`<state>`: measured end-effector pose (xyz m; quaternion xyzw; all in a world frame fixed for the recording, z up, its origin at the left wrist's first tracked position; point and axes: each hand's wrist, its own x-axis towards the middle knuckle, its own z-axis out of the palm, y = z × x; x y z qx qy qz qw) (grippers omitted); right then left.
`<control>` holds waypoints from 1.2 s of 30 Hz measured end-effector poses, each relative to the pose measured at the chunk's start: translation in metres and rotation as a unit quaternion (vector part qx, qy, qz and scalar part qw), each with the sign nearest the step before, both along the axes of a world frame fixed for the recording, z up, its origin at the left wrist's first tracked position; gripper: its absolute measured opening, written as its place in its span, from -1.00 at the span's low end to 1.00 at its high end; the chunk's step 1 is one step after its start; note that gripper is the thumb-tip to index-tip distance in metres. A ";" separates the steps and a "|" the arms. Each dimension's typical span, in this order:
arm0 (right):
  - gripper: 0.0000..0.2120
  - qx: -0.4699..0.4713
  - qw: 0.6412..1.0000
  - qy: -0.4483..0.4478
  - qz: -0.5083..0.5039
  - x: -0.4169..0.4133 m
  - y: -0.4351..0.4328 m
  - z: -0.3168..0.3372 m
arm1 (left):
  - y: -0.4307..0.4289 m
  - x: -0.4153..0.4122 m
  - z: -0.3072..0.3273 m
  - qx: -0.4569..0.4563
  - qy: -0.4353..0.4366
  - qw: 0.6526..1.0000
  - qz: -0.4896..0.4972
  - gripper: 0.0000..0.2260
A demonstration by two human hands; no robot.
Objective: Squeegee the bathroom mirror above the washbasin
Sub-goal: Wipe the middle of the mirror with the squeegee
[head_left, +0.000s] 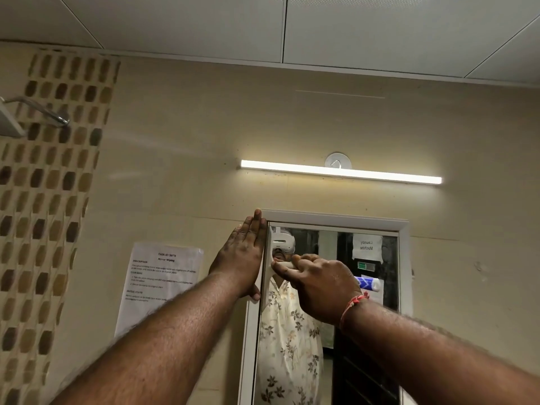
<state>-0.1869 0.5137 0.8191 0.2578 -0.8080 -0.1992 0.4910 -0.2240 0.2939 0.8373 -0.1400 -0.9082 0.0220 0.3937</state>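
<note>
Right grip (pixel 318 285) was closed round the white handle of the squeegee (pixel 281 263), fingers curled over it. The blade stood upright against the glass at the upper left of the mirror (pixel 365 331), just inside the white frame (pixel 333 216). My left grip (pixel 242 255) was open and held nothing, its fingers straight and pressed flat on the frame's left side near the top corner; I judged it was bracing me.

From where the blade sat, I took this for the start of a pass, at the top corner where a pass would begin. All the glass to the right of the blade and below it looked left to do. I could not tell from the glass whether any strip had been cleared, since no water or streaks showed plainly. The washbasin and the mirror's lower edge were out of view.
</note>
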 end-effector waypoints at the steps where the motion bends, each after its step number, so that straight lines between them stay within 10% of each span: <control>1: -0.41 0.002 1.000 0.002 0.000 0.000 0.000 0.001 | 0.000 0.001 -0.001 0.004 -0.001 1.000 -0.002 0.60; 36: -0.39 0.025 1.000 0.012 -0.003 -0.009 0.009 0.001 | 0.012 0.009 -0.045 -0.027 -0.010 0.995 0.090 0.55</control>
